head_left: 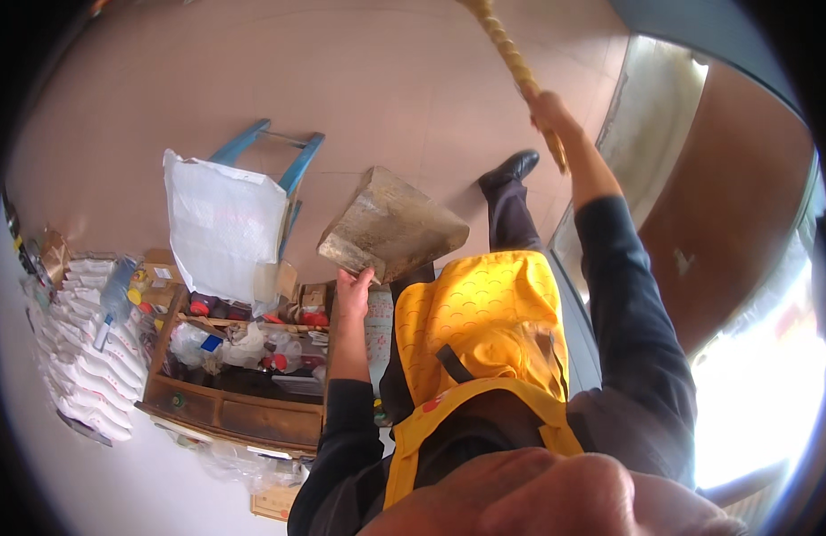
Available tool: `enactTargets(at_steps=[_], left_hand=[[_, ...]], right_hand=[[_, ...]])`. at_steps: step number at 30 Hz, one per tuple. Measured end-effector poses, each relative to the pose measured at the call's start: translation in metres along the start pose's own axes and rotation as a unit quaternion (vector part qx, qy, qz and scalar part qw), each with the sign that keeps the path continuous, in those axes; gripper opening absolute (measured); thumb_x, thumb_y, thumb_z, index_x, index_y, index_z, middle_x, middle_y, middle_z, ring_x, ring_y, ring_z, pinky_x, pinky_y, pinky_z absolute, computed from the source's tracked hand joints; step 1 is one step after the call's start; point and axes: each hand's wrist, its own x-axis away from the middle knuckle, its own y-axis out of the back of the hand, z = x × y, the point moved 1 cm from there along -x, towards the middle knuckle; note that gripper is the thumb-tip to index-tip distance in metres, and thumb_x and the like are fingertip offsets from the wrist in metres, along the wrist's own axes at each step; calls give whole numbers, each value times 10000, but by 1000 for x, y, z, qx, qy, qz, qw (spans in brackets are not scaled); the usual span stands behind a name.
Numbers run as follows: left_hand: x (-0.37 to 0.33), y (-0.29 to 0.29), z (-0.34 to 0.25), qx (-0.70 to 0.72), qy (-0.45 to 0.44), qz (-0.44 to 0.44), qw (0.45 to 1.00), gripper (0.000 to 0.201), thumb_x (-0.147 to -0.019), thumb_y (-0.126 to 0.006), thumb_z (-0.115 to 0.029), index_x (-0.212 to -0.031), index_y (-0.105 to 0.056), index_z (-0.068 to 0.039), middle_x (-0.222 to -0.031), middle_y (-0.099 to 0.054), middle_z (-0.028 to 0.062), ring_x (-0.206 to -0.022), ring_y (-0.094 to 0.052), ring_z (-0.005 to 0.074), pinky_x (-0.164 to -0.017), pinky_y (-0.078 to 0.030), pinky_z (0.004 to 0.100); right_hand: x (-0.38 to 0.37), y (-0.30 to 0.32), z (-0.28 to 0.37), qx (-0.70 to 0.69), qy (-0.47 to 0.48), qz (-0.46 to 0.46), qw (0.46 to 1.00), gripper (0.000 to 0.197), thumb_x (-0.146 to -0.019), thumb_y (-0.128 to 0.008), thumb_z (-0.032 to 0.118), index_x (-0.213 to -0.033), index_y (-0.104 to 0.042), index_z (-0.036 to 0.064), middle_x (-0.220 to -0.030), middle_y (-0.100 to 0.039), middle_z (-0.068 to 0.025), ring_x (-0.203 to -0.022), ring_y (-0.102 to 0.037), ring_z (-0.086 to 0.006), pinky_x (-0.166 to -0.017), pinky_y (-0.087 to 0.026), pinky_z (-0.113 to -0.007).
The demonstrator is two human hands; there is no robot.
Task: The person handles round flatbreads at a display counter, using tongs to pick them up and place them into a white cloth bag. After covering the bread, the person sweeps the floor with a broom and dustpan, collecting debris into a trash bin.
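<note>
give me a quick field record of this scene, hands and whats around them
left hand: grips the lower edge of a worn flat dustpan, held out over the floor
right hand: closed on a yellowish broom handle that runs up out of frame
clothing: yellow apron, dark sleeves, black shoe
floor: pinkish tiles
left side: wooden cabinet crowded with bottles, white sacks, blue stool under a white sheet

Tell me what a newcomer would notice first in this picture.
The bright yellow fabric apron fills the lower middle. Just above it, the left hand grips a worn, flat metal dustpan over the tan tiled floor. At the upper right, the right hand holds a yellowish stick handle.
</note>
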Motion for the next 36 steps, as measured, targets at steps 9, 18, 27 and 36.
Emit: enactTargets(at_steps=[9, 18, 27, 36], left_hand=[[5, -36, 9, -32, -9, -17, 999, 536, -869, -692, 1, -1351, -469, -69, -1207, -624, 60, -1012, -634, 164, -814, -532, 320], [-7, -89, 9, -57, 3, -10, 998, 485, -864, -731, -78, -1281, -485, -98, -1174, -630, 45, -1001, -629, 164, -796, -518, 358], [-20, -126, 12, -52, -1, 21, 998, 609, -861, -696, -61, -1397, -416, -129, -1336, -569, 78, -1196, -583, 238, -909, -479, 466], [-35, -162, -20, -126, -15, 5, 992, 596, -856, -696, -49, -1382, -424, -117, -1288, -599, 86, -1125, -616, 235, -849, -498, 432]], right_hand=[[111, 20, -88, -9, -58, -34, 998, 657, -1027, -418, 599, -885, -674, 12, -607, -638, -93, -541, -653, -212, -544, -541, -389], [-105, 95, 44, 9, 117, 13, 993, 428, -971, -591, 420, -778, -711, 57, -680, -692, -98, -620, -684, -220, -605, -549, -418], [60, 1, -137, -154, -34, 71, 985, 634, -1051, -382, 586, -992, -653, 16, -651, -625, -79, -561, -621, -190, -550, -517, -367], [185, 30, -225, -45, -28, -209, 976, 448, -929, -698, 371, -1176, -633, 3, -952, -720, -234, -938, -706, -391, -777, -562, -453]])
